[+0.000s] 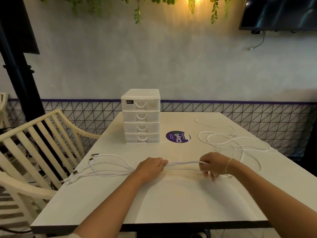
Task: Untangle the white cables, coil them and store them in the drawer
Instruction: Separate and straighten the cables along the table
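A white plastic four-drawer unit [141,116] stands at the back of the white rectangular table [171,200], a round purple sticker [178,136] just to its right. Thin white cables [233,143] lie loose at the far right; their plug ends [82,166] lie front left. A cream slatted chair [39,145] stands left of the table.

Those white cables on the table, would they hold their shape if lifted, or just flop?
Probably flop: the white cables lie in loose, sagging loops. Likely light, since both hands, left and right, pull a bundle taut easily. They may snag, as loops cross each other.
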